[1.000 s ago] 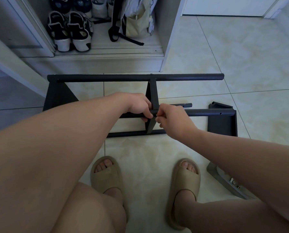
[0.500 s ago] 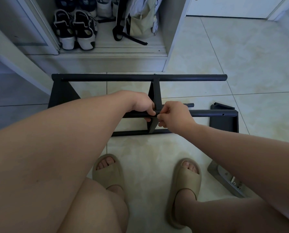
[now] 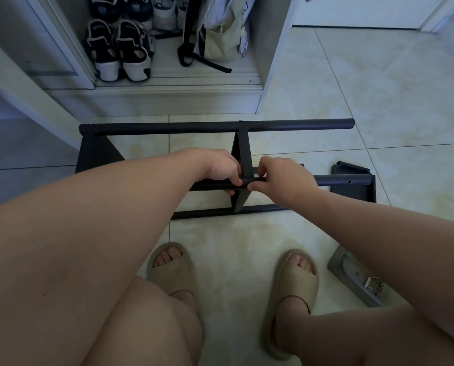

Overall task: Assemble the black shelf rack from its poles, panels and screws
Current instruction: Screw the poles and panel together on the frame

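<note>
- The black shelf rack (image 3: 243, 154) lies on its side on the tile floor (image 3: 379, 88), at 12 o'clock from the person's feet.
- Its far pole (image 3: 194, 127) runs from 9 o'clock to 3 o'clock. Another pole (image 3: 215, 212) lies nearer the feet.
- A middle panel (image 3: 244, 143) joins the poles. An end panel (image 3: 94, 154) sits at 9 o'clock.
- The left grip (image 3: 220, 167) has its fingers curled round the middle pole (image 3: 339, 179), just beside the middle panel at its 9 o'clock side.
- The right grip (image 3: 281, 178) is curled too. Its fingertips (image 3: 252, 185) pinch the middle pole right where it meets the middle panel. If a screw is in there, it is too small to see.
- A loose black panel (image 3: 352, 191) lies on the floor at 3 o'clock from the hands, under the end of the middle pole.
- A grey metal plate (image 3: 352, 270) lies at 4 o'clock, near the right slipper (image 3: 297, 281). The left slipper (image 3: 173, 270) is at 6 o'clock.
- Shoes (image 3: 120, 48) and a bag (image 3: 220, 40) sit in the cupboard at 12 o'clock.
</note>
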Available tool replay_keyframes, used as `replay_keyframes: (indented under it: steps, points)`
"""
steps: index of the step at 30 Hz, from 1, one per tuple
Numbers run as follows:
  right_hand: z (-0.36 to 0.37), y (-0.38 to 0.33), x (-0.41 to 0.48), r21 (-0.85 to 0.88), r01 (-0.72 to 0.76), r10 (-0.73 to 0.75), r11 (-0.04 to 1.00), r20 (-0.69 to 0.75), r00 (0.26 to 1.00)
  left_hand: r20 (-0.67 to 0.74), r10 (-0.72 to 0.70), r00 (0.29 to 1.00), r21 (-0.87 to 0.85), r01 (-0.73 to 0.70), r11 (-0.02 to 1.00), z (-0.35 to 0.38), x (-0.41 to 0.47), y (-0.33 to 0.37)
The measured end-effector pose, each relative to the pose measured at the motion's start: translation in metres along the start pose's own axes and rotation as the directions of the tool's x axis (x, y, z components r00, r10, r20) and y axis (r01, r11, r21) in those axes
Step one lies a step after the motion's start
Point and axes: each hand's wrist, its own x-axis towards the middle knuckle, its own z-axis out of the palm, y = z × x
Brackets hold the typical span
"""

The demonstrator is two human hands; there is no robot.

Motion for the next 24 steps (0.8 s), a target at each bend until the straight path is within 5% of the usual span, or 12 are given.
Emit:
replay_keyframes:
  steps: [5, 8, 11, 16, 24]
  points:
    - [-0.012, 0.003, -0.011, 0.080, 0.032, -0.035, 0.996, 0.037, 0.999, -0.195, -0.018, 0.981, 0.264, 0.070, 0.962, 0.012, -0.013, 0.017]
    - [-0.023, 0.016, -0.025, 0.107, 0.045, -0.052, 0.993, 0.057, 0.997, -0.346, -0.022, 0.938, 0.271, 0.123, 0.955, 0.022, -0.021, 0.027]
    - [-0.032, 0.041, -0.047, 0.055, 0.062, -0.066, 0.997, 0.083, 0.994, -0.462, 0.093, 0.882, 0.484, 0.163, 0.860, 0.036, -0.031, 0.034]
    - [-0.034, 0.099, -0.093, -0.096, 0.035, -0.031, 0.995, 0.043, 0.999, -0.246, 0.420, 0.874, 0.819, -0.044, 0.572, 0.068, -0.036, 0.056]
    - [-0.006, 0.214, -0.177, -0.223, -0.191, 0.209, 0.956, 0.060, 0.976, 0.053, 0.544, 0.837, 0.934, -0.235, 0.270, 0.149, -0.013, 0.105]
